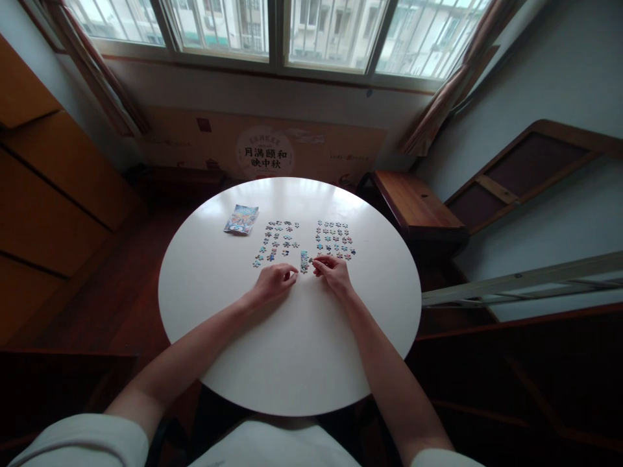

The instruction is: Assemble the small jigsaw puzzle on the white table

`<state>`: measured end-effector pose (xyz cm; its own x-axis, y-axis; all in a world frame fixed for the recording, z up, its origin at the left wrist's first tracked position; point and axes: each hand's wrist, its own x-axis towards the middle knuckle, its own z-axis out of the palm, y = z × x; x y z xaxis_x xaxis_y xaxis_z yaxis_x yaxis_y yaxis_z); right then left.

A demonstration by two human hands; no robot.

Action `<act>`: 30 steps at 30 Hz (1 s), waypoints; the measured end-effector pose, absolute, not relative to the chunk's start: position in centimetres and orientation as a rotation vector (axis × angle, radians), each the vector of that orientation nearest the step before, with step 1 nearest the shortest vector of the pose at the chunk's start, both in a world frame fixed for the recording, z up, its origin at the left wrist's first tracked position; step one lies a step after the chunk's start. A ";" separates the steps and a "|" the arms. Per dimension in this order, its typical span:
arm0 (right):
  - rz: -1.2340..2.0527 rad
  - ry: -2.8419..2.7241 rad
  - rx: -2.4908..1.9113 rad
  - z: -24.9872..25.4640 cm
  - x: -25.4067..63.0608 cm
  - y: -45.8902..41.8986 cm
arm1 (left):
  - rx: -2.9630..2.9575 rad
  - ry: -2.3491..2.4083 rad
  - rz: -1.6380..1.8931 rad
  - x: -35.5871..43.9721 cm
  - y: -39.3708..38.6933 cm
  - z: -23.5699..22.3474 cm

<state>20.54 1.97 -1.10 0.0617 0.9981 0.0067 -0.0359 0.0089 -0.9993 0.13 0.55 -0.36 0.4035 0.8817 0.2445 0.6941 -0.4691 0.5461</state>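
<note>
Between my two hands a narrow strip of joined jigsaw pieces (304, 261) lies on the white round table (292, 350). My right hand (333, 272), just right of the strip, pinches a small dark jigsaw piece (312, 261) between thumb and fingertips, close to the strip's side. On the other side rests my left hand (275, 280), its fingers curled in and the fingertips near the strip's lower end; no piece shows in them. Loose jigsaw pieces (287, 244) are spread in rough rows beyond my left hand. A tighter block of loose pieces (332, 231) lies beyond my right hand.
A colourful printed packet or leaflet (241, 219) lies at the table's far left. A wooden bench or low stand (413, 198) is beyond the table to the right. Orange-brown cabinets (43, 194) stand at left, and a barred window (282, 32) spans the back wall.
</note>
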 end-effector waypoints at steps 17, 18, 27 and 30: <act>1.034 -1.364 -1.226 -1.4 19.7 1.9 | 2.320 1.354 0.787 0.0 1.3 -0.7; 1.017 -1.369 -1.220 -1.4 19.7 1.9 | 2.340 1.348 0.796 0.0 1.3 -0.7; 0.865 -1.369 -1.222 -2.1 20.8 2.6 | 2.699 1.219 0.754 0.6 0.8 -0.9; 0.850 -1.379 -1.236 -2.1 21.0 2.6 | 2.759 1.154 0.712 0.7 1.0 -1.0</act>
<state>20.97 2.62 -2.13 0.0834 0.9678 0.2376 0.2225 0.2143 -0.9511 0.75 0.96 -0.98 0.6111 0.6888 0.3901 0.6575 -0.7161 0.2345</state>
